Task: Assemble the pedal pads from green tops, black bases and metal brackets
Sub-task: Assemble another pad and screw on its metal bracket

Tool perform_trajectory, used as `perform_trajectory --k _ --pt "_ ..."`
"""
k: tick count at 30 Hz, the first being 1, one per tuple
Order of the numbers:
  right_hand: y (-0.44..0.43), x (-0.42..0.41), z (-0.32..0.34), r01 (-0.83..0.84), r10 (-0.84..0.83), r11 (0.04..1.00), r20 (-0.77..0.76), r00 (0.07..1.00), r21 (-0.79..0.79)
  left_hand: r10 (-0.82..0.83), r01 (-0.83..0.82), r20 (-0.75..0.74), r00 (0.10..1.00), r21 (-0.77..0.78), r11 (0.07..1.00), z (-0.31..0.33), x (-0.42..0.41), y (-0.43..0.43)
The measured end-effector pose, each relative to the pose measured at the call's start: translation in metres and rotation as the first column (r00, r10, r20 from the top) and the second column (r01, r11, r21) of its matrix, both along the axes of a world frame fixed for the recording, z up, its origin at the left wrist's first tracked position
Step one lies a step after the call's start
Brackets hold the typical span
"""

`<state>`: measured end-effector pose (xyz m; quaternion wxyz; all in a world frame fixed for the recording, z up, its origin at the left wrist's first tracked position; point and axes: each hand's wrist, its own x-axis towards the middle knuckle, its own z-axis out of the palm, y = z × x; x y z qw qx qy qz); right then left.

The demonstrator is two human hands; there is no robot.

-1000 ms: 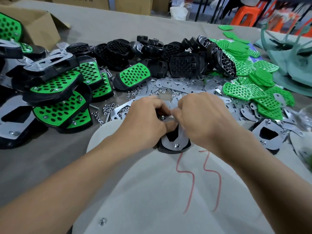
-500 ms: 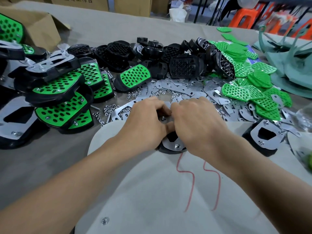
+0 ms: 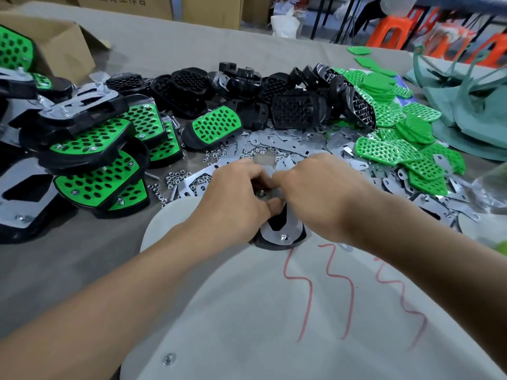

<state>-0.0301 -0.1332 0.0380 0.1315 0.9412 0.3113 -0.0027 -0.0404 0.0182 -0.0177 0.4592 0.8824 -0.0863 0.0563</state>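
Metal bracket (image 3: pixel 292 226) btwn L hand (image 3: pixel 236 198), R hand (image 3: pixel 321 193); fingers (image 3: pixel 247 171) curled

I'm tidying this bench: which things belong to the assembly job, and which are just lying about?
Job: half-built pad in left hand and right hand; metal brackets; green tops; black bases; nuts; finished pads.
Lying about: cardboard box; orange stool.

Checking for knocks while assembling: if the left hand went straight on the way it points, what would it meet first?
Probably the right hand: the left hand points forward-right, and their fingertips seem to meet above the metal bracket on the black base. Whether they touch is unclear.
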Motion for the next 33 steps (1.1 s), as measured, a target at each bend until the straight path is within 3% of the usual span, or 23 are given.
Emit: perform_trajectory --k 3,5,8,10,16,21,27,33 --pt "0.004 -0.004 -0.005 0.075 -0.071 0.996 0.063 0.995 -0.057 0.007 -0.008 0.005 1.0 0.001 1.0 -0.001 0.001 0.0" --pt "0.001 -0.003 -0.007 0.112 -0.111 0.994 0.081 0.99 -0.013 0.009 -0.009 0.003 1.0 -0.003 1.0 -0.002 0.001 0.0" --pt "-0.004 0.0 -0.005 0.152 -0.146 0.977 -0.051 0.988 0.15 0.01 -0.01 -0.004 1.0 0.004 1.0 -0.003 0.001 0.002" --pt "-0.004 0.0 -0.002 0.148 -0.131 0.974 -0.107 0.986 0.171 0.01 -0.01 -0.005 1.0 0.005 1.0 -0.002 0.001 0.002" --pt "-0.001 0.001 -0.006 0.06 -0.058 0.998 0.083 0.995 -0.018 0.003 -0.003 0.015 1.0 0.001 1.0 -0.001 0.0 0.0" --pt "-0.011 0.003 -0.001 0.121 -0.089 0.97 -0.151 0.985 0.213 -0.002 0.001 0.013 1.0 0.009 1.0 -0.003 0.002 0.002" --pt "-0.002 -0.001 0.002 0.004 -0.002 0.998 -0.032 0.999 0.06 -0.01 0.01 0.006 1.0 0.025 1.0 -0.003 0.002 0.002" --pt "-0.002 0.003 -0.001 0.052 -0.052 0.999 0.047 0.998 0.001 0.001 -0.001 0.0 1.0 0.006 1.0 -0.005 0.003 0.001"
